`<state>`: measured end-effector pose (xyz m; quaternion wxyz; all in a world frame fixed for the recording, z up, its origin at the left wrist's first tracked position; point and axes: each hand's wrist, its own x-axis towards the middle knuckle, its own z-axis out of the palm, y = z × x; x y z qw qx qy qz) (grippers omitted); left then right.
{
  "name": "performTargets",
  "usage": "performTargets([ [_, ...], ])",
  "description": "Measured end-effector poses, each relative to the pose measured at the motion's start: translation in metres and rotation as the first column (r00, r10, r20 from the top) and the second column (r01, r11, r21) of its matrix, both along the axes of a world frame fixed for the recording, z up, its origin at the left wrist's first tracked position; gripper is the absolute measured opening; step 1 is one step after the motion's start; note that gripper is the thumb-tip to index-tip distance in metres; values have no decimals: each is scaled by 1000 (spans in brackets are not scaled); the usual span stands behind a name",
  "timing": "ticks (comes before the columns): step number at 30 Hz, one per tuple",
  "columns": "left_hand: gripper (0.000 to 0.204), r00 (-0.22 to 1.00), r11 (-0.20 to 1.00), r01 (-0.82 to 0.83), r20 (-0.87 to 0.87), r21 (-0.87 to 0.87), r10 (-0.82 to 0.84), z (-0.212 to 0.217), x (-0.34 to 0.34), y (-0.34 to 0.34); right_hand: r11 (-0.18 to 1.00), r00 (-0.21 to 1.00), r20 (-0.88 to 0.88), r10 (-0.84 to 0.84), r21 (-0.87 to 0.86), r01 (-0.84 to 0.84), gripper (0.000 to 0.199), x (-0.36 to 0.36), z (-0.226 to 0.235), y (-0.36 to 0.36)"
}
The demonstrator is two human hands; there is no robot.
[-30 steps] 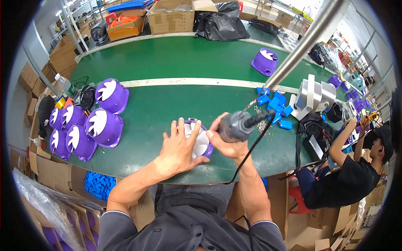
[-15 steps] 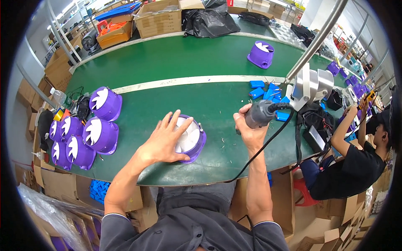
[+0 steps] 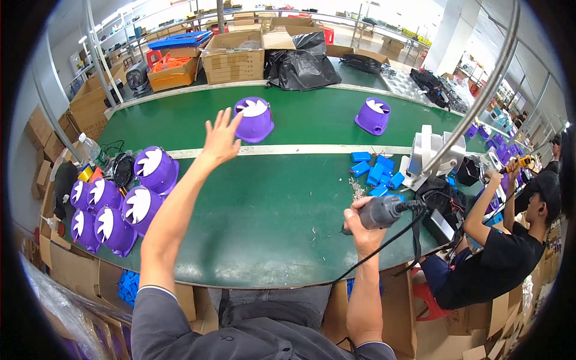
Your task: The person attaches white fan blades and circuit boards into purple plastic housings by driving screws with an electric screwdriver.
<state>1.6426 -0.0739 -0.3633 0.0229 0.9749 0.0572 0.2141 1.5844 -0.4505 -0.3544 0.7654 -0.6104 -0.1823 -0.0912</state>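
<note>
A purple fan housing with white blades point(image 3: 254, 126) stands upright on the green belt beyond the white strip. Against its left side is my left hand point(image 3: 222, 143), fingers spread; whether a fingertip still touches it I cannot tell. My right hand point(image 3: 364, 233) is wrapped round a dark grey corded power tool, seemingly an electric screwdriver point(image 3: 380, 212), above the near right part of the bench. Its black cable loops down toward the front edge, and its tip is hidden. Loose screws point(image 3: 358, 191) lie beyond it, beside several blue battery packs point(image 3: 375, 174).
Several purple fan housings point(image 3: 113, 227) are grouped at the left. Another housing point(image 3: 372, 116) stands far right. A large white and silver round device point(image 3: 427, 150) and a slanting metal pole point(image 3: 489, 90) are at the right. A co-worker in black point(image 3: 498, 258) sits beyond.
My left hand and the fan housing beside it have moved from the near bench to the far belt. The right hand stays at the right with the tool. The view has tilted up.
</note>
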Motion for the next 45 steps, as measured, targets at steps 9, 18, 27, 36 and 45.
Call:
performTargets([
  [9, 103, 639, 716, -698, -452, 1, 623, 34, -149, 104, 999, 999, -10, 49, 15, -49, 26, 8, -2, 3],
  [18, 124, 721, 709, -668, -432, -226, 542, -6, -149, 149, 998, 998, 6, 63, -11, -63, 23, -4, -4, 15],
  [27, 100, 955, 950, -282, -133, -134, 265, -4, -124, 97, 996, 997, 2, 79, -48, -79, 24, -8, -6, 17],
  [36, 100, 836, 849, 426, -223, -313, -502, 3, -123, -85, 899, 909, 1, 418, 143, -413, 27, -31, -3, 57],
  [45, 99, 786, 795, 491, -214, -355, -581, 5, -127, -99, 877, 903, 89, 421, 213, -430, 28, -25, -1, 61],
])
